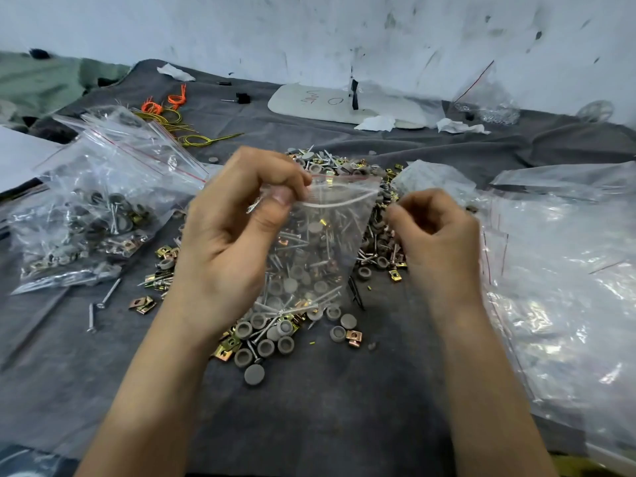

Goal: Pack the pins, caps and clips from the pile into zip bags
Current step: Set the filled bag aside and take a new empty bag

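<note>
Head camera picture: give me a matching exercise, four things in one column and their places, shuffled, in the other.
1 held bag
2 filled bags
3 orange cord
4 bag stack

A back left on the cloth
B right of the pile
C pinched by the left hand
D left of the pile

Pairs: 1-C, 2-D, 3-A, 4-B.

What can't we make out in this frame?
Head view:
Right hand: motion blur, so what its fingertips pinch, if anything, is unclear.
Zip bag: left edge hidden by left hand.
Pile: middle hidden behind the bag.
White board writing: too small.
</note>
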A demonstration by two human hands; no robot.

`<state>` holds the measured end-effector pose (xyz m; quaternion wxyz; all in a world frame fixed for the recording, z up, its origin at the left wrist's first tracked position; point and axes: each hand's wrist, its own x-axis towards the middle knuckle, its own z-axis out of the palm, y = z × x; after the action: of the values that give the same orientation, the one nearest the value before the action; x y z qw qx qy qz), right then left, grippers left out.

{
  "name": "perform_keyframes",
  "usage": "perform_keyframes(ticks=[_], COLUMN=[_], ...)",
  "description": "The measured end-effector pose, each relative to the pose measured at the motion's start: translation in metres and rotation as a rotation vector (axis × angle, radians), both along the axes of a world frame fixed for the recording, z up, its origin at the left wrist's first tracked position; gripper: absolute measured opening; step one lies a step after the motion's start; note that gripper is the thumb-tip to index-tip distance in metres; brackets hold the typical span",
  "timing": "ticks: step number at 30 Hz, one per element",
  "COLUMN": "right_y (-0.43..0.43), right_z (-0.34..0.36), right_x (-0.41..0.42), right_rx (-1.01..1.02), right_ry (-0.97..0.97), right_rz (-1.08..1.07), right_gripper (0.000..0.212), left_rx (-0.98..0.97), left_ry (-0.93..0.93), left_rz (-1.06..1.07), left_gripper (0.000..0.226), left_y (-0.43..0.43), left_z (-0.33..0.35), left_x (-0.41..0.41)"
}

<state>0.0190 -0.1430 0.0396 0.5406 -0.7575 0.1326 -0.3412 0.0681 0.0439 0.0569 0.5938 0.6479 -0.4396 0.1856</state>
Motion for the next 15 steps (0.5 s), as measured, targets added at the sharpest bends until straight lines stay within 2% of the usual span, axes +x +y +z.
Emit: perform_keyframes(ticks=[3, 7, 10, 13, 15], right_y=[0.008, 0.028, 0.034, 0.034, 0.033], right_z=[0.023, 0.043, 0.047, 0.045, 0.043], right_x=[-0.016, -0.026, -0.029, -0.03, -0.031], right_rx=[0.084, -0.017, -0.138, -0.32, -0.273], right_ry=[-0.253, -0.474, -0.467, -0.363, -0.347], right_rz=[0.142, 0.222, 0.202, 0.13, 0.138], right_gripper=[0.026, 0.025, 0.025, 0.018, 0.012], left_rx=[0.067, 0.129, 0.147, 0.113, 0.097], left_ry=[-0.015, -0.027, -0.027, -0.01, -0.009], left_rz=[-0.032, -0.094, -0.126, -0.13, -0.12], left_gripper=[0.015, 0.014, 0.015, 0.017, 0.015], left_y=[-0.004, -0.011, -0.014, -0.015, -0.014], left_z=[0.001, 0.002, 0.003, 0.002, 0.001], left_x=[-0.004, -0.012, -0.015, -0.016, -0.014])
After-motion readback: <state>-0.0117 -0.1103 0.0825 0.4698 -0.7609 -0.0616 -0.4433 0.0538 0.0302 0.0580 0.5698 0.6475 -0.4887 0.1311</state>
